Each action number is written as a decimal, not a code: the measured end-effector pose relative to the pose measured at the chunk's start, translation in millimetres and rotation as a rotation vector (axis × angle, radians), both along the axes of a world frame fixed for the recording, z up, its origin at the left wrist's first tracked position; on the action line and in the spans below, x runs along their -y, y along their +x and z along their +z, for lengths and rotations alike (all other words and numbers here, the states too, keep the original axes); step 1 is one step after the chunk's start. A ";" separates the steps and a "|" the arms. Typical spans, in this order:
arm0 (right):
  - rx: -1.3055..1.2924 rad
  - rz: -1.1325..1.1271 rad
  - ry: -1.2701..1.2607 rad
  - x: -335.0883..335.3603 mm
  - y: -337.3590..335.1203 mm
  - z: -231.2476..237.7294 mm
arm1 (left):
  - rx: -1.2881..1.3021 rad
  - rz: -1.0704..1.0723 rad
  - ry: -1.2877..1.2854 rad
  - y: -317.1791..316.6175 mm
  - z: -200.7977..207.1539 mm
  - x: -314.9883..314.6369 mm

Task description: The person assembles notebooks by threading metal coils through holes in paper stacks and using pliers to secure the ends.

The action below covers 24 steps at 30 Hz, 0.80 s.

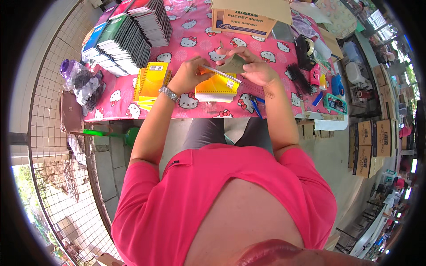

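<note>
In front of me I hold up a small spiral notepad, its white wire binding slanting down to the right. My left hand, with a bracelet at the wrist, is closed on the notepad's left end. My right hand grips its grey-brown cover, thumb below and fingers curled over the top. Right beneath lies a stack of yellow notepads with white page edges showing. Another stack of yellow spiral notepads sits to the left of my left hand.
Tall stacks of spiral notebooks stand at the back left, beside a plastic bag. An open cardboard box is at the back. Blue pens lie near the front edge of the pink tablecloth. A black brush lies at the right.
</note>
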State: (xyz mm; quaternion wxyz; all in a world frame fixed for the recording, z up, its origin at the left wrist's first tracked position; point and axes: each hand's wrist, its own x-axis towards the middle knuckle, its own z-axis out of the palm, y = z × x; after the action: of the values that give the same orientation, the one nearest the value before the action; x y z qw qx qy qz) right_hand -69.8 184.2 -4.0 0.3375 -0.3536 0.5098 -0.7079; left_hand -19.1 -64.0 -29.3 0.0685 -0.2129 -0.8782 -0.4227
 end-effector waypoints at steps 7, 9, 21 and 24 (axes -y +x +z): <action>-0.013 0.007 -0.028 3.2 1.5 4.1 | 0.042 -0.050 0.093 -3.1 -1.5 -3.1; -0.352 -0.057 0.406 7.1 -10.4 4.0 | 0.075 -0.025 0.117 -2.7 -3.8 -3.1; -0.732 -0.839 0.876 -43.6 -60.9 -106.2 | 0.127 0.041 0.178 -5.7 -6.7 -8.3; -0.747 -0.948 0.863 -69.2 -37.5 -167.7 | 0.125 0.100 0.184 -2.3 -4.1 -7.8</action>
State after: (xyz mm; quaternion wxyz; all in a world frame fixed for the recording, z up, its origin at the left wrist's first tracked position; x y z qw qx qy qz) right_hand -107.3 253.4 -171.7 -0.0911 -0.1487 0.9215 -0.3470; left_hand -21.4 -56.2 -33.4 0.0540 -0.1351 -0.8477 -0.5101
